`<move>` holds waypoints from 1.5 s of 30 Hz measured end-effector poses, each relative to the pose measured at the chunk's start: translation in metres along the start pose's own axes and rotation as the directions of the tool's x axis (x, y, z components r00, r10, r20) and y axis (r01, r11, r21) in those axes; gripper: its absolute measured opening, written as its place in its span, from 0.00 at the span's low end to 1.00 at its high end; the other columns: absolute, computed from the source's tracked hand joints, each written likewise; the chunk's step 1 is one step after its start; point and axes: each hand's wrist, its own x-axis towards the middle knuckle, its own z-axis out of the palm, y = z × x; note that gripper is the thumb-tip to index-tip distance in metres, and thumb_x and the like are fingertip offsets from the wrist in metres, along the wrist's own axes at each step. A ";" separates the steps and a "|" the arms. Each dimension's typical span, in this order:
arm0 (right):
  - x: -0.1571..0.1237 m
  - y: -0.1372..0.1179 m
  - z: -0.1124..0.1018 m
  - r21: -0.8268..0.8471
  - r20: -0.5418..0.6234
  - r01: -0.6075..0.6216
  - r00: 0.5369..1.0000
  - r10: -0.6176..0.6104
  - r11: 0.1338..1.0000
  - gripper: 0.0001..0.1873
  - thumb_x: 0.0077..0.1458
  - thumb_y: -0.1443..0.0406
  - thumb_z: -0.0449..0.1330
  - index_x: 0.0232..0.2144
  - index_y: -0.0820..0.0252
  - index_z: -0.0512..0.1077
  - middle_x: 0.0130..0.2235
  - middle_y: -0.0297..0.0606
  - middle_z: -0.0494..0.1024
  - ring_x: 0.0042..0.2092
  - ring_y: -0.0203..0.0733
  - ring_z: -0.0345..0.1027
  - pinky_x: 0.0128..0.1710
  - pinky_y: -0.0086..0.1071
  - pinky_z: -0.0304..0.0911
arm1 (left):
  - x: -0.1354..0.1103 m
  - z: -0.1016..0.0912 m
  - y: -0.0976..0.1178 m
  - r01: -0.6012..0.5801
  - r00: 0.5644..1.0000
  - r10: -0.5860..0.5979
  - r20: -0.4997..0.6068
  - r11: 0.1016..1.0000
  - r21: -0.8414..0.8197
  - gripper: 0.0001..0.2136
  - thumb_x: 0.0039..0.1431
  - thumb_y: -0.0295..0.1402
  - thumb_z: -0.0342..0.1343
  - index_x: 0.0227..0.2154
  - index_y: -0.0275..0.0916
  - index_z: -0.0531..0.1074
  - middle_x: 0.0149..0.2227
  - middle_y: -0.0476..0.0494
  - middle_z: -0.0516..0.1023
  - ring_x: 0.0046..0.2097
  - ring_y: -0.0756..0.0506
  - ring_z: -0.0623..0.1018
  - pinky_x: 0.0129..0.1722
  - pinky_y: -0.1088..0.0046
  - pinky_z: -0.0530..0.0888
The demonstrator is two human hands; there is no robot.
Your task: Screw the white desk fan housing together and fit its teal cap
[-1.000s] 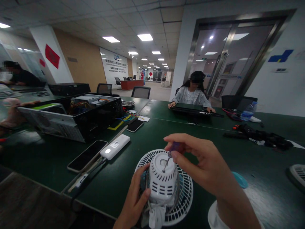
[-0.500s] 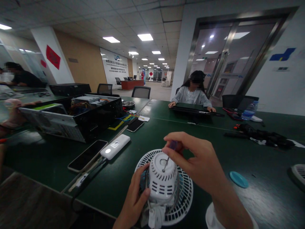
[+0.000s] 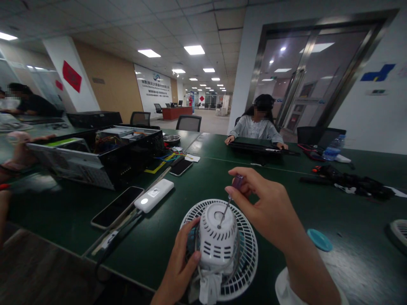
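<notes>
left grip point(image 3: 179, 264): curled round the motor cover point(image 3: 218, 243) of the fan point(image 3: 251, 250), holding it steady
right grip point(image 3: 270, 207): pinching a screwdriver point(image 3: 237, 182) by the handle, tip set on the cover

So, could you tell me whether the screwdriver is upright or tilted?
Tilted: held in the right hand, its purple handle leans up and right from the tip, which meets the white motor housing.

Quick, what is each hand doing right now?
Left hand: closed, gripping the white fan motor housing.
Right hand: closed, fingers pinching a purple-handled screwdriver.
</notes>
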 end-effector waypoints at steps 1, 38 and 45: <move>0.000 0.000 0.000 -0.001 -0.005 -0.004 1.000 0.004 1.000 0.10 0.53 0.68 0.56 0.40 0.62 0.68 0.27 0.33 0.75 0.28 0.36 0.70 0.23 0.26 0.61 | 0.000 0.000 0.000 0.000 1.000 0.000 0.000 1.000 0.000 0.23 0.62 0.43 0.44 0.59 0.48 0.53 0.60 0.44 0.59 0.61 0.39 0.59 0.60 0.60 0.55; 0.012 0.131 0.040 -0.610 0.416 -0.306 0.662 0.624 0.731 0.18 0.56 0.62 0.57 0.48 0.63 0.66 0.43 0.42 0.73 0.42 0.44 0.69 0.39 0.40 0.66 | 0.002 0.000 0.001 -0.008 1.000 0.007 -0.009 1.000 -0.024 0.24 0.61 0.42 0.46 0.59 0.46 0.54 0.60 0.41 0.59 0.61 0.37 0.59 0.59 0.58 0.57; -0.007 0.169 0.077 -0.625 0.491 -0.308 0.559 0.668 0.717 0.17 0.58 0.60 0.55 0.48 0.61 0.66 0.48 0.41 0.70 0.44 0.42 0.68 0.41 0.42 0.67 | 0.001 -0.001 0.003 0.016 1.000 -0.016 0.020 1.000 -0.016 0.24 0.61 0.42 0.45 0.59 0.47 0.52 0.61 0.42 0.58 0.61 0.38 0.58 0.60 0.56 0.55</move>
